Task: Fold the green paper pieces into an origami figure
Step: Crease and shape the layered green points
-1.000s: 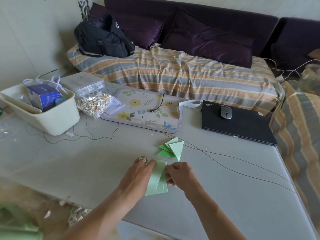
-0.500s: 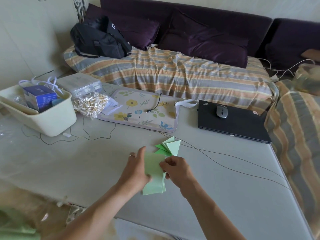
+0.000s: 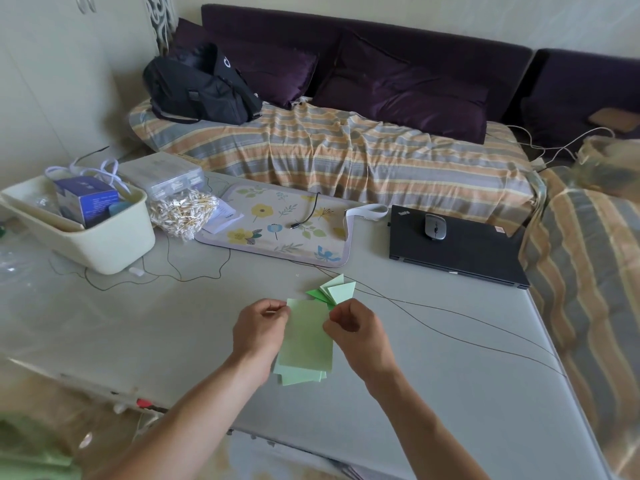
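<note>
A light green rectangular sheet (image 3: 307,336) is held flat between both hands over the grey table (image 3: 138,323). My left hand (image 3: 258,329) pinches its upper left corner. My right hand (image 3: 356,329) pinches its upper right edge. Under the sheet lies a small stack of more green paper pieces (image 3: 301,375), their lower edges showing. Just beyond the hands rests a cluster of folded green triangles (image 3: 334,291) on the table.
A thin dark cable (image 3: 450,311) runs across the table right of the paper. A floral mat (image 3: 277,226), a cream bin (image 3: 86,237), a bag of small sticks (image 3: 183,213) and a black laptop (image 3: 457,251) with a mouse (image 3: 435,226) stand farther back. A striped bed lies behind.
Both hands have lifted one green sheet off the stack and spread it flat between them; it was narrow and partly folded a second ago. The view has shifted slightly.
</note>
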`<action>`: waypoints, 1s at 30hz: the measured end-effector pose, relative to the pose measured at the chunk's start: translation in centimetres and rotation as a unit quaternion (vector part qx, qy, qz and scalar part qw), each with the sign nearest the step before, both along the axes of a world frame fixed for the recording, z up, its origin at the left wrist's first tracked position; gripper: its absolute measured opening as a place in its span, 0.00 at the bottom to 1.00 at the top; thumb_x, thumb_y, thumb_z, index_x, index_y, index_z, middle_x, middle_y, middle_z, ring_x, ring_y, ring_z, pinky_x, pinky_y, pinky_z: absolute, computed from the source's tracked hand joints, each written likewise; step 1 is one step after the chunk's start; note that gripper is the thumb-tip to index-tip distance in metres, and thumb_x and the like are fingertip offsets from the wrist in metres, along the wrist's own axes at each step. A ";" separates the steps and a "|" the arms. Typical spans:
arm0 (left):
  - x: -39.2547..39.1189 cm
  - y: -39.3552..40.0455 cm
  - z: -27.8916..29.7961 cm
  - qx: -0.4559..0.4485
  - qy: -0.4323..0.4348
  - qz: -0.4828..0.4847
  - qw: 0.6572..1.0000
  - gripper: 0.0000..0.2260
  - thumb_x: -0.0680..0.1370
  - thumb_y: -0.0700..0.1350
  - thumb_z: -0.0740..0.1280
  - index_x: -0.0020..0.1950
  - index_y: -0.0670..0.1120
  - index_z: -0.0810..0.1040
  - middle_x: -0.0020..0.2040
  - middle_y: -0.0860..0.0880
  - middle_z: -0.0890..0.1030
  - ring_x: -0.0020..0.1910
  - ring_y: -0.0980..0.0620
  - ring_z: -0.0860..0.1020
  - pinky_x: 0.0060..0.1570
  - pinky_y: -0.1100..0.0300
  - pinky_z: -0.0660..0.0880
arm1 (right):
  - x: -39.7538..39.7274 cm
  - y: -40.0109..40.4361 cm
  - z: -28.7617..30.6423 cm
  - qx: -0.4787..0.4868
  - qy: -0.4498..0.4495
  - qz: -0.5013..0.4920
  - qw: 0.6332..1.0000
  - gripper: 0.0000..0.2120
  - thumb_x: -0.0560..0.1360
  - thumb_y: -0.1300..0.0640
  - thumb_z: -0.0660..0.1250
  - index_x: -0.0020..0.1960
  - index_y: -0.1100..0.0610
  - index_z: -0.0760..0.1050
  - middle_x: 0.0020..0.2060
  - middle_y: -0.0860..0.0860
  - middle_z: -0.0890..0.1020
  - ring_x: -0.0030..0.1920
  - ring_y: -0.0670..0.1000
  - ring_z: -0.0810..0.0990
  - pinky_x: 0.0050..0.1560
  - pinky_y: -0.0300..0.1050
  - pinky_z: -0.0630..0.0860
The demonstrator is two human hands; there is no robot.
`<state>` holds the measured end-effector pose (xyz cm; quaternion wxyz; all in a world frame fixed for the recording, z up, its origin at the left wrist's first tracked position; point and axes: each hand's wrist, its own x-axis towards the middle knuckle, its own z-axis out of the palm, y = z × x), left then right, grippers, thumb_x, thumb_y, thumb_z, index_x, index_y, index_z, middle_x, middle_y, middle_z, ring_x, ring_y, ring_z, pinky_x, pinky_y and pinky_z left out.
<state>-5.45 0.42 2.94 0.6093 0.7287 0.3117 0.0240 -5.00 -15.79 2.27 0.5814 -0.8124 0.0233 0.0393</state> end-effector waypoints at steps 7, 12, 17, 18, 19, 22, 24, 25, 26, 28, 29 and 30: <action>-1.4 -0.5 1.8 0.028 -0.034 -0.007 0.999 0.08 0.75 0.39 0.69 0.48 0.52 0.79 0.42 0.52 0.83 0.35 0.51 0.78 0.33 0.63 0.74 | -0.7 -0.1 1.0 -0.002 -0.052 -0.016 0.999 0.06 0.72 0.64 0.71 0.40 0.55 0.77 0.33 0.43 0.80 0.33 0.42 0.77 0.35 0.31 0.71; -1.2 0.1 3.3 0.041 -0.034 -0.057 0.997 0.12 0.75 0.35 0.67 0.41 0.51 0.86 0.39 0.53 0.84 0.36 0.53 0.78 0.43 0.60 0.78 | -0.9 0.0 1.5 0.006 -0.080 0.008 0.997 0.07 0.73 0.64 0.71 0.41 0.54 0.76 0.35 0.42 0.80 0.34 0.45 0.79 0.36 0.32 0.72; -0.5 0.3 4.2 -0.033 -0.012 -0.081 0.996 0.07 0.70 0.52 0.72 0.40 0.49 0.85 0.41 0.52 0.85 0.44 0.48 0.82 0.54 0.56 0.78 | -1.0 0.1 2.3 -0.007 -0.108 0.057 0.992 0.07 0.73 0.66 0.72 0.42 0.56 0.78 0.39 0.47 0.83 0.38 0.45 0.84 0.38 0.29 0.73; -0.4 0.2 4.2 -0.047 -0.007 -0.086 0.995 0.08 0.71 0.54 0.74 0.41 0.50 0.85 0.43 0.53 0.86 0.47 0.49 0.82 0.56 0.55 0.77 | -0.9 0.1 2.4 -0.009 -0.111 0.064 0.992 0.07 0.73 0.67 0.72 0.41 0.56 0.78 0.39 0.48 0.83 0.39 0.44 0.84 0.39 0.29 0.74; -0.4 0.1 4.2 -0.055 -0.007 -0.092 0.994 0.07 0.73 0.54 0.75 0.42 0.51 0.84 0.44 0.54 0.84 0.47 0.53 0.81 0.55 0.56 0.76 | -0.9 0.0 2.5 -0.009 -0.112 0.070 0.991 0.07 0.72 0.67 0.72 0.41 0.57 0.78 0.40 0.49 0.84 0.40 0.44 0.85 0.39 0.29 0.74; -0.8 -0.7 3.9 -0.051 -0.025 -0.086 0.995 0.06 0.75 0.50 0.75 0.43 0.49 0.84 0.40 0.53 0.83 0.39 0.57 0.78 0.41 0.64 0.70 | -0.8 -0.1 2.2 -0.016 -0.117 0.080 0.990 0.07 0.71 0.68 0.72 0.41 0.57 0.79 0.41 0.49 0.84 0.43 0.44 0.85 0.42 0.31 0.78; -0.9 -1.0 3.3 -0.015 -0.036 -0.072 0.997 0.06 0.74 0.48 0.76 0.42 0.45 0.86 0.39 0.46 0.85 0.38 0.51 0.80 0.36 0.63 0.71 | -0.7 -0.1 1.9 -0.027 -0.117 0.094 0.988 0.07 0.71 0.67 0.73 0.42 0.57 0.79 0.43 0.49 0.84 0.44 0.44 0.85 0.44 0.33 0.79; -0.8 -0.9 3.1 -0.001 -0.035 -0.071 0.997 0.05 0.74 0.47 0.75 0.41 0.46 0.86 0.39 0.46 0.86 0.38 0.50 0.80 0.37 0.62 0.72 | -0.7 -0.2 1.9 -0.032 -0.110 0.105 0.988 0.07 0.71 0.66 0.74 0.43 0.55 0.79 0.44 0.49 0.83 0.44 0.44 0.84 0.45 0.34 0.80; -0.8 -0.9 3.1 0.016 -0.032 -0.075 0.997 0.05 0.74 0.47 0.75 0.41 0.47 0.86 0.38 0.48 0.85 0.38 0.50 0.80 0.37 0.61 0.72 | -0.8 -0.2 1.9 -0.033 -0.099 0.116 0.988 0.07 0.72 0.64 0.74 0.44 0.54 0.79 0.45 0.48 0.84 0.44 0.44 0.84 0.45 0.34 0.80; -0.7 -0.7 3.2 0.063 -0.037 -0.099 0.992 0.06 0.76 0.48 0.72 0.41 0.48 0.85 0.36 0.53 0.84 0.37 0.53 0.79 0.36 0.61 0.71 | -0.8 -0.1 2.2 -0.029 -0.086 0.123 0.988 0.05 0.74 0.61 0.73 0.44 0.53 0.79 0.45 0.48 0.84 0.44 0.45 0.84 0.45 0.35 0.80; -0.8 -0.6 3.2 0.093 -0.041 -0.119 0.988 0.07 0.77 0.48 0.70 0.42 0.49 0.84 0.36 0.53 0.83 0.36 0.54 0.78 0.35 0.62 0.70 | -0.8 -0.2 2.3 -0.031 -0.087 0.117 0.989 0.04 0.75 0.62 0.72 0.45 0.55 0.79 0.44 0.48 0.84 0.43 0.45 0.84 0.43 0.34 0.78; -0.9 -0.7 3.1 0.123 -0.044 -0.143 0.981 0.07 0.78 0.48 0.69 0.42 0.49 0.83 0.36 0.54 0.82 0.36 0.55 0.77 0.34 0.62 0.69 | -0.8 -0.3 2.4 -0.039 -0.094 0.109 0.989 0.03 0.76 0.63 0.70 0.45 0.56 0.78 0.44 0.47 0.85 0.42 0.46 0.84 0.42 0.32 0.77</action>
